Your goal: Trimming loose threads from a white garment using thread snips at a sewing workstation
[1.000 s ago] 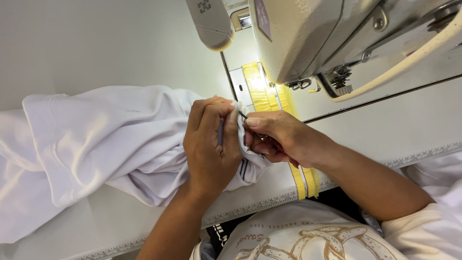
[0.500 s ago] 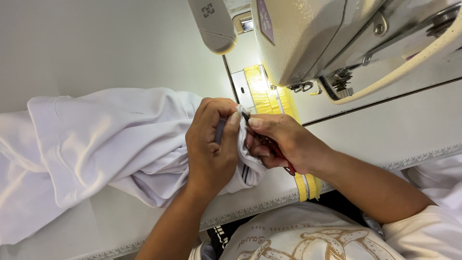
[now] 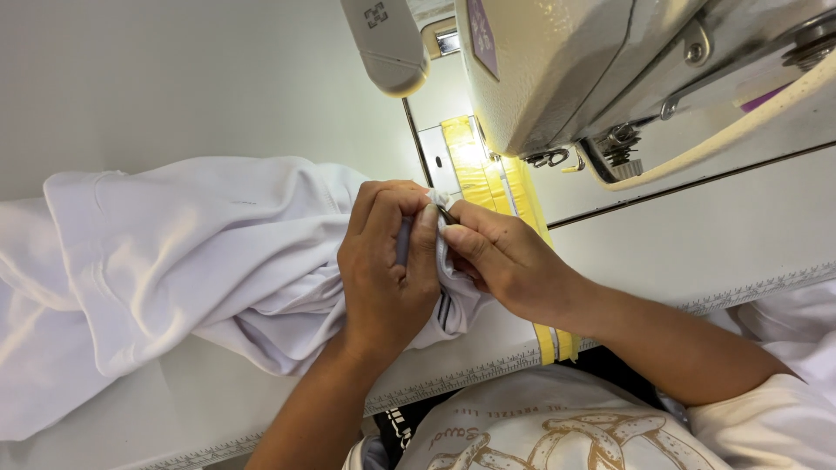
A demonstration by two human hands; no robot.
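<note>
White cloth (image 3: 174, 261) lay bunched across the left and centre of the frame on the pale table (image 3: 749, 235), its edge gathered up at mid-frame. Left hand (image 3: 387, 265) was curled tight, fingers together, clamped on that gathered edge. Right hand (image 3: 505, 257) met it from the right, fingertips pinched on the same edge and on a small dark tool, too hidden to name. Yellow tape (image 3: 475, 170) ran just behind, under the sewing machine (image 3: 592, 70) at upper right.

Hands pinch white cloth beside a sewing machine

The left hand (image 3: 387, 274) and right hand (image 3: 509, 261) grip the bunched white fabric garment (image 3: 183, 270) below the cream metal sewing machine (image 3: 566, 70).
</note>
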